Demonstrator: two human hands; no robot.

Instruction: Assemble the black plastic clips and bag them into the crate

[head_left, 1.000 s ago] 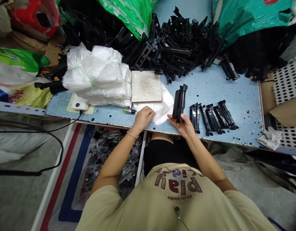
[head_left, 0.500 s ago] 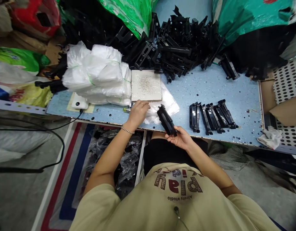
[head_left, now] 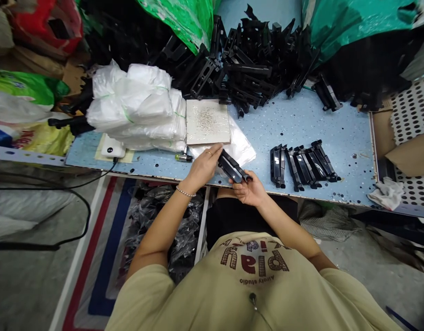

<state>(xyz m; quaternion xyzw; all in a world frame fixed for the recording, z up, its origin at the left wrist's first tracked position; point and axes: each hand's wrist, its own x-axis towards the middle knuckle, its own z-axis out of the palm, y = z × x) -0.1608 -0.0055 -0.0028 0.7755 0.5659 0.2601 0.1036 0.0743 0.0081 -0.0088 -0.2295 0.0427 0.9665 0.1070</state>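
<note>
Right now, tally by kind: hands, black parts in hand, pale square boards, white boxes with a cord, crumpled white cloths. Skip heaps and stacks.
Hands: 2, left hand and right hand
Held black part: 1
Pale square board: 1
White corded box: 1
Crumpled white cloth: 1
Total: 6

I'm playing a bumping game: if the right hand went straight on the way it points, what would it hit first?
Probably the left hand, by the far end of the black piece the right hand holds, though their heights are hard to tell.
</note>
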